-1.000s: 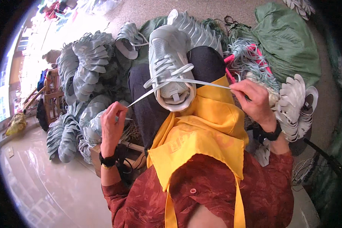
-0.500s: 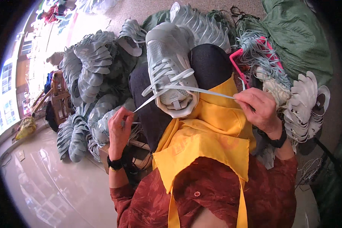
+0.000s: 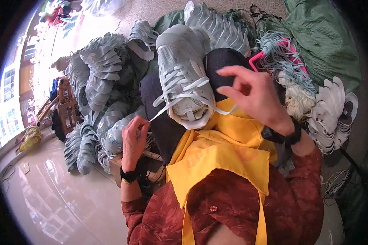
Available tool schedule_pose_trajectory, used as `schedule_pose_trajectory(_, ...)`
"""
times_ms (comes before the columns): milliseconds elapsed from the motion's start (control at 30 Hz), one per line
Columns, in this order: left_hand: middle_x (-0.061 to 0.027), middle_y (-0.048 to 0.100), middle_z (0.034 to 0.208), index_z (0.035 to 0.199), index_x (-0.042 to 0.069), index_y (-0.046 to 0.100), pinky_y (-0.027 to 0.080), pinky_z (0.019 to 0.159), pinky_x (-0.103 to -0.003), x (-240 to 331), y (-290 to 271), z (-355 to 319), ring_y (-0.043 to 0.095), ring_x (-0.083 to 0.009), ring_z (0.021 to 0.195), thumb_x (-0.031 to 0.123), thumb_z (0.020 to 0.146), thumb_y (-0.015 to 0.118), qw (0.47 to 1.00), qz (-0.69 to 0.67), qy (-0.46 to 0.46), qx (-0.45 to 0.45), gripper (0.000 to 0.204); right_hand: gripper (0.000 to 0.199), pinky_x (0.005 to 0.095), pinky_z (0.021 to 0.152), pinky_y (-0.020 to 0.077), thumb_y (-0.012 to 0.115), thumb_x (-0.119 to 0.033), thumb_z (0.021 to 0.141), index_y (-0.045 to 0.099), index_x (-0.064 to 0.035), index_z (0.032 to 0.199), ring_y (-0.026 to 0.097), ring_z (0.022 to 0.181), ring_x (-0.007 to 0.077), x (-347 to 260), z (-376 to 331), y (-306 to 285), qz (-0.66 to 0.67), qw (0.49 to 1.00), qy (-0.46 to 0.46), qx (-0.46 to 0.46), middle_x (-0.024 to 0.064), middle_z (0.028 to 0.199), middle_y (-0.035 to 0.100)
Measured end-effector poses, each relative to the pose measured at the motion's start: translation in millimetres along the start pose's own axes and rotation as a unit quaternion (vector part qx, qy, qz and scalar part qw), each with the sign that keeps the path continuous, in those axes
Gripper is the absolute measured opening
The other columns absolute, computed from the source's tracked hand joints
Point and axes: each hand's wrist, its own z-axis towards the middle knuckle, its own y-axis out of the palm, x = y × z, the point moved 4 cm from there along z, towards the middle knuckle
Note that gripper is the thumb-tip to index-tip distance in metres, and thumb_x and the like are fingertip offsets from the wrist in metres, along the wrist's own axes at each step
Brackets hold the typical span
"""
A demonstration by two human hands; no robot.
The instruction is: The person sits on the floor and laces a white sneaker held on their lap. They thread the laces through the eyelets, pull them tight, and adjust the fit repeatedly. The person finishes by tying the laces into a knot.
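Observation:
A pale grey sneaker (image 3: 180, 73) rests across my lap, its toe pointing away and its heel opening toward me. White laces run in rows up its front and cross near the collar. One lace end (image 3: 161, 111) stretches left from the crossing, pinched in the fingers of my left hand (image 3: 134, 139). The other end (image 3: 227, 110) lies loose and curved to the right over the yellow apron (image 3: 237, 122). Above and right of that loose end, my right hand (image 3: 259, 96) is raised with thumb and forefinger apart, holding nothing.
Stacked grey shoe parts (image 3: 100, 65) are piled at the left, with more (image 3: 218, 30) behind the sneaker. Tangled light-blue laces (image 3: 274, 49) hang by a pink frame (image 3: 255, 61) at the right. White shoe pieces (image 3: 327, 114) and a green sack (image 3: 327, 45) are farther right.
My right hand has let go of its lace end and lifted up and left, fingers spreading. That lace, earlier taut, now droops. My left hand still keeps its end pulled.

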Motion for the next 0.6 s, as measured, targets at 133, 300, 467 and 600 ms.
schedule_pose_trajectory(133,-0.0107,0.063,0.079,0.089,-0.001,0.060,0.050,0.065,-0.033,-2.2,-0.2,-1.9,0.064,-0.0221,0.069,-0.005,0.087,0.066,1.000,-0.005,-0.006,0.003,0.007,0.022,0.0354,0.054,0.0495,0.078,-0.012,0.084,0.069,-0.0077,0.104,0.065,0.058,0.0229,-4.4,16.8,29.2,0.014,0.992,-0.120,0.027,0.0100,0.070,0.065)
schedule_pose_trajectory(300,-0.0103,0.063,0.079,0.089,-0.001,0.060,0.051,0.065,-0.032,-6.0,2.3,-4.6,0.065,-0.0213,0.070,-0.006,0.087,0.066,1.000,-0.003,-0.001,0.012,0.008,0.018,0.0370,0.054,0.0513,0.074,-0.004,0.082,0.067,-0.0040,0.098,0.066,0.063,0.0241,-8.9,-9.1,38.9,-0.091,0.946,-0.313,0.008,0.0073,0.073,0.063)
schedule_pose_trajectory(467,-0.0103,0.063,0.079,0.090,0.000,0.061,0.052,0.066,-0.032,-5.7,4.6,-2.0,0.064,-0.0218,0.071,-0.006,0.087,0.066,1.000,-0.027,-0.012,-0.005,0.008,0.018,0.0361,0.052,0.0503,0.074,-0.004,0.082,0.067,-0.0022,0.099,0.064,0.061,0.0227,-9.1,-10.9,35.1,-0.115,0.934,-0.339,0.013,0.0055,0.069,0.058)
schedule_pose_trajectory(600,-0.0099,0.063,0.079,0.089,0.000,0.061,0.051,0.067,-0.033,-5.8,5.3,-2.4,0.064,-0.0216,0.071,-0.005,0.088,0.066,1.000,-0.024,-0.004,0.006,0.007,0.019,0.0361,0.053,0.0507,0.074,-0.005,0.082,0.067,-0.0024,0.099,0.065,0.062,0.0231,-8.7,-11.0,36.1,-0.110,0.936,-0.333,0.000,0.0056,0.070,0.059)
